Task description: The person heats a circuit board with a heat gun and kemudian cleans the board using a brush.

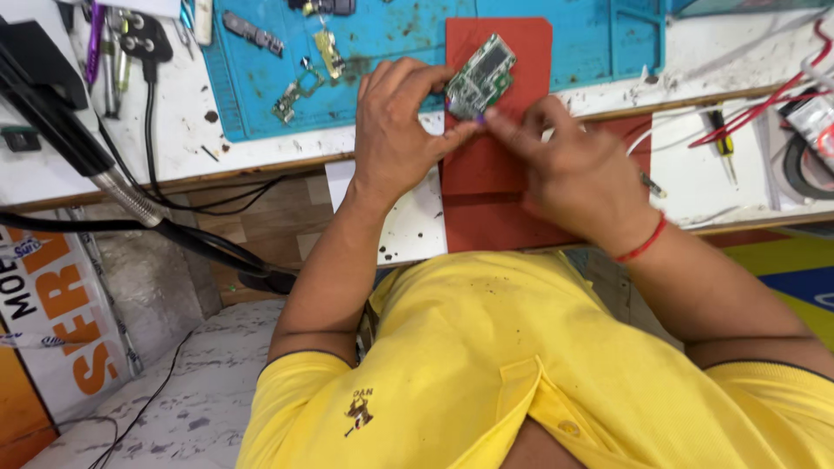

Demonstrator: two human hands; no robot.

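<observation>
Circuit board (480,75) pinched in left hand (395,130), right hand (578,178) fingertips touching lower edge. Looks light, stiff, fragile; hold by edges, off components.

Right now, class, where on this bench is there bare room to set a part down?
Free: the blue rubber mat right of the red pad, and the mat's patch between. Crowded: the mat's left, with small metal parts, and the right end, with red wires.
</observation>
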